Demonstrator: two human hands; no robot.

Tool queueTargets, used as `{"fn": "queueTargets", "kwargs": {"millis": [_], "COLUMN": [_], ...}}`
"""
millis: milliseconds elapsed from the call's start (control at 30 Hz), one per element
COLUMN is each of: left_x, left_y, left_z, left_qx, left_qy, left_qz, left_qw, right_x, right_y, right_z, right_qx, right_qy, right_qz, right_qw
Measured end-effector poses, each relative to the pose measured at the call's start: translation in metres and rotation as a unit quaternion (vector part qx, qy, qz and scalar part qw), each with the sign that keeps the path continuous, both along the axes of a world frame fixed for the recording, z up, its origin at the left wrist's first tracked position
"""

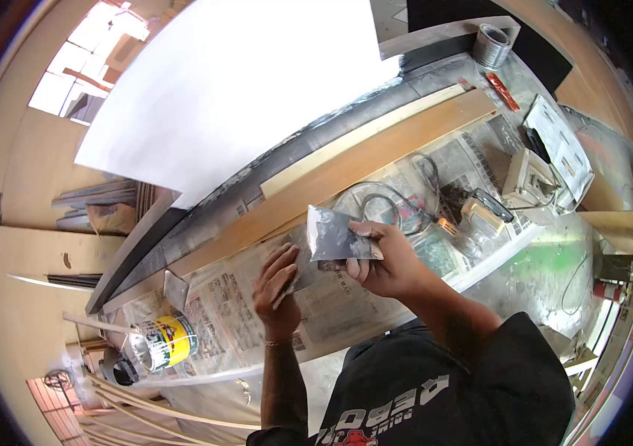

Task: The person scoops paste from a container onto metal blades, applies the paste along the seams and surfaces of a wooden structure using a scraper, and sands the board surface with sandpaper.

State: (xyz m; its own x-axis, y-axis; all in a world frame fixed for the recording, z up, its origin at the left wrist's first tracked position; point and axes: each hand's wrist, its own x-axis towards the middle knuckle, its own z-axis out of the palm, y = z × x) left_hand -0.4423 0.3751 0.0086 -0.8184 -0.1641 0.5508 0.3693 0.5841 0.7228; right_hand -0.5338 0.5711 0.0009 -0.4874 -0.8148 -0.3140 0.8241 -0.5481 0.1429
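My right hand (382,262) is closed around a flat grey putty scraper (337,232), with the thumb on its face and the fingers curled behind it. Whitish paste coats the scraper's left edge and smears its face. Just to the left is my left hand (278,288), raised with its fingers bent together. A thin flat piece (287,288) shows edge-on at its palm; its kind cannot be made out. Both hands are over the newspaper-covered bench (339,308), with a gap between them.
Long wooden boards (376,152) lie across the bench behind my hands. A large white panel (242,82) stands beyond. On the right are a power sander (484,215), its cable (383,197), a red tool (502,91) and a can (492,46). A yellow-labelled bucket (168,342) stands left.
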Motion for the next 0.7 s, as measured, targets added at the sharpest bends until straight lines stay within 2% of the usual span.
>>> {"fn": "queueTargets", "kwargs": {"millis": [33, 67, 100, 133, 167, 200, 233, 267, 300, 333, 400, 433, 500, 533, 600, 700], "left_x": [-0.004, -0.006, -0.007, 0.009, 0.018, 0.024, 0.031, 0.037, 0.041, 0.045, 0.058, 0.06, 0.059, 0.059, 0.056, 0.058], "left_y": [-0.008, -0.017, -0.021, -0.024, -0.029, -0.037, -0.043, -0.045, -0.047, -0.049, -0.063, -0.067, -0.063, -0.06, -0.054, -0.059], "left_z": [0.001, 0.001, -0.002, -0.02, -0.047, -0.077, -0.098, -0.108, -0.116, -0.126, -0.172, -0.186, -0.186, -0.185, -0.18, -0.186], "left_qx": [0.002, -0.086, -0.173, -0.041, -0.041, 0.207, 0.441, 0.441, 0.422, 0.402, 0.405, 0.406, 0.42, 0.434, 0.442, 0.436], "left_qy": [-0.001, -0.039, -0.076, -0.236, -0.238, -0.191, -0.135, -0.142, -0.135, -0.126, -0.106, -0.083, -0.074, -0.064, -0.065, -0.069], "left_qz": [-0.007, -0.032, -0.056, 0.013, 0.007, 0.063, 0.117, 0.113, 0.17, 0.227, 0.24, 0.255, 0.262, 0.271, 0.276, 0.291], "left_qw": [1.0, 0.995, 0.98, 0.971, 0.97, 0.957, 0.879, 0.879, 0.88, 0.878, 0.876, 0.874, 0.865, 0.857, 0.851, 0.849], "right_x": [-0.003, -0.01, -0.025, -0.043, -0.067, -0.096, -0.132, -0.164, -0.195, -0.223, -0.267, -0.278, -0.3, -0.31, -0.336, -0.356], "right_y": [0.003, 0.007, 0.012, 0.016, 0.017, 0.015, 0.017, 0.017, 0.018, 0.022, 0.029, 0.03, 0.027, 0.025, 0.018, 0.001], "right_z": [-0.014, -0.017, -0.018, -0.021, -0.027, -0.041, -0.07, -0.09, -0.107, -0.124, -0.138, -0.135, -0.129, -0.131, -0.143, -0.154], "right_qx": [-0.049, -0.046, -0.026, -0.006, 0.102, 0.209, 0.241, 0.327, 0.409, 0.559, 0.728, 0.729, 0.773, 0.775, 0.775, 0.783], "right_qy": [-0.015, -0.017, 0.024, 0.065, 0.113, 0.157, 0.205, 0.238, 0.269, 0.312, 0.328, 0.328, 0.355, 0.354, 0.388, 0.364], "right_qz": [-0.003, -0.01, -0.1, -0.187, -0.257, -0.322, -0.368, -0.419, -0.462, -0.439, -0.373, -0.371, -0.349, -0.345, -0.353, -0.385], "right_qw": [0.999, 0.999, 0.994, 0.98, 0.954, 0.91, 0.874, 0.813, 0.74, 0.631, 0.473, 0.473, 0.394, 0.393, 0.353, 0.327]}}
